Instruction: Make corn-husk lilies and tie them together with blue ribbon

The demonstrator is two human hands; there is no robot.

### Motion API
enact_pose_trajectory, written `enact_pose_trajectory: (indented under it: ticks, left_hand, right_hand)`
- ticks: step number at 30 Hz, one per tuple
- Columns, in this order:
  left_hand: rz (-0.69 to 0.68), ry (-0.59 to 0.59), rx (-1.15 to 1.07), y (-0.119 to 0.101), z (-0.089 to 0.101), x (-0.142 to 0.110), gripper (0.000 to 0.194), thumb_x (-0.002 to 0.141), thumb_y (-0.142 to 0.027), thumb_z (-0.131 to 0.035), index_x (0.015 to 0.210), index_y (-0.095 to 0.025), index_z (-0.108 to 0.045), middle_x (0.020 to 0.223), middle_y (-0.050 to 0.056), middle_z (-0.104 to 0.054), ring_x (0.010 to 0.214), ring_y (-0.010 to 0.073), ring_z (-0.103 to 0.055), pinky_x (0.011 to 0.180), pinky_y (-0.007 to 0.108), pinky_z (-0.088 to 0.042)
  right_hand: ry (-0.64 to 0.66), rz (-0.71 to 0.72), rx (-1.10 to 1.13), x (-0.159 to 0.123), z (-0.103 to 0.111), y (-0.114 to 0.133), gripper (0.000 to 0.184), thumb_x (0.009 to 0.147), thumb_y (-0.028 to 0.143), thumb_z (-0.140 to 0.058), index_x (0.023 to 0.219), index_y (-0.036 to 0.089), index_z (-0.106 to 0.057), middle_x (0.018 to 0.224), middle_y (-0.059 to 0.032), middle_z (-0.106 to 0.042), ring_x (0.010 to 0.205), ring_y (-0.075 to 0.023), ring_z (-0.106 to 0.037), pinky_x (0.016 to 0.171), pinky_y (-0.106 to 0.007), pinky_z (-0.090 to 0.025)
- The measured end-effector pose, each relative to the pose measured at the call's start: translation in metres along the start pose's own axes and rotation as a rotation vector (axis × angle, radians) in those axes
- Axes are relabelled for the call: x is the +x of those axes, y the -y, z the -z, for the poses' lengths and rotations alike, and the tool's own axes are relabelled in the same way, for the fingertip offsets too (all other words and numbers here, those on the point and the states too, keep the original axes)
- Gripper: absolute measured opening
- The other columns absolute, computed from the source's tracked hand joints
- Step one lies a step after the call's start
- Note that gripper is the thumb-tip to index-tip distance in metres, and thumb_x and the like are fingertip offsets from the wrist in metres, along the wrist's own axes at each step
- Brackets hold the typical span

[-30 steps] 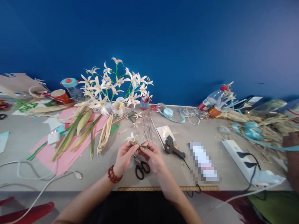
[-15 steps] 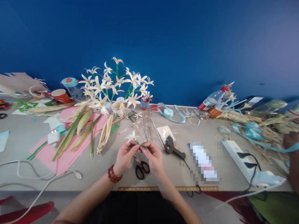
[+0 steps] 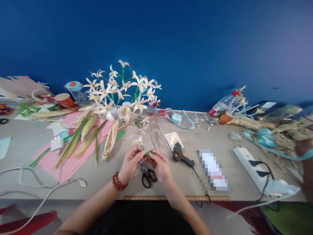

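Both my hands meet over the table's middle, pinching one small cream paper flower by its thin green stem. My left hand, with a red bead bracelet at the wrist, grips the stem just under the bloom. My right hand is closed on the stem's other end. Black-handled scissors lie on the table right under my hands. A bundle of thin wires lies just beyond them.
A bouquet of cream flowers stands at the back. Corn husks lie on pink paper at left, a glue gun and a power strip at right. Another person's hand shows at the far right edge.
The flower has tipped a little lower and closer to my left fingers; my hands have shifted only slightly on the stem.
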State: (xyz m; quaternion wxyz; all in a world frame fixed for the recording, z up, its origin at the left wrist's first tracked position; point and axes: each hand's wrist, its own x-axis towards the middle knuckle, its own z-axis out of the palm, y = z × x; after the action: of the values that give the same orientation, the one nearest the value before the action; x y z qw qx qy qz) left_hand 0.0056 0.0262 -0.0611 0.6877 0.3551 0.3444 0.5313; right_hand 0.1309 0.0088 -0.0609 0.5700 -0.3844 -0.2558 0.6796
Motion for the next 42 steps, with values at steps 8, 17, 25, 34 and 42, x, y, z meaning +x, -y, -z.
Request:
enact_pose_trajectory:
  ticks: [8,17,25,34,42]
  left_hand:
    - [-0.004,-0.019,0.062,-0.004,-0.002,0.0,0.019,0.076,-0.031,-0.074,0.076,-0.017,-0.06,0.067,-0.001,-0.058,0.06,0.0111,-0.053,0.059,0.023,-0.043]
    - [0.012,-0.026,-0.014,0.002,0.001,0.001,0.017,0.075,-0.028,-0.075,0.078,-0.017,-0.063,0.071,-0.001,-0.059,0.063,0.0099,-0.052,0.061,0.021,-0.043]
    - [-0.056,-0.129,0.064,0.009,0.0,0.002,0.016,0.073,-0.028,-0.076,0.075,-0.016,-0.065,0.069,-0.001,-0.061,0.065,0.0107,-0.053,0.067,0.022,-0.044]
    - [-0.126,-0.166,0.292,0.007,0.0,-0.002,0.015,0.076,-0.029,-0.073,0.078,-0.015,-0.071,0.073,0.002,-0.069,0.07,0.0136,-0.06,0.071,0.024,-0.048]
    - [-0.181,-0.142,0.328,0.006,0.002,-0.002,0.016,0.081,-0.031,-0.067,0.081,-0.016,-0.07,0.074,0.002,-0.068,0.07,0.0141,-0.061,0.068,0.024,-0.049]
  right_hand:
    - [0.049,0.015,-0.123,-0.001,0.0,0.009,0.02,0.073,0.032,-0.077,0.073,0.018,-0.064,0.065,0.0022,-0.063,0.061,-0.0121,-0.057,0.059,-0.023,-0.046]
    - [0.069,0.262,-0.455,0.0,0.005,0.01,0.012,0.082,0.029,-0.066,0.076,0.02,-0.063,0.071,-0.0008,-0.065,0.068,-0.0163,-0.061,0.067,-0.029,-0.049]
    - [0.023,0.994,-1.244,-0.005,0.006,0.012,0.018,0.086,0.01,-0.052,0.093,0.022,-0.063,0.087,-0.0076,-0.068,0.082,-0.0223,-0.059,0.076,-0.038,-0.049]
    - [0.005,1.084,-1.327,-0.004,0.008,0.009,0.02,0.086,0.007,-0.056,0.095,0.023,-0.065,0.09,-0.0068,-0.071,0.085,-0.0224,-0.059,0.077,-0.038,-0.05]
    - [0.025,0.898,-1.044,-0.003,0.007,0.009,0.015,0.085,0.011,-0.057,0.089,0.022,-0.066,0.086,-0.0058,-0.07,0.083,-0.0218,-0.061,0.077,-0.037,-0.05]
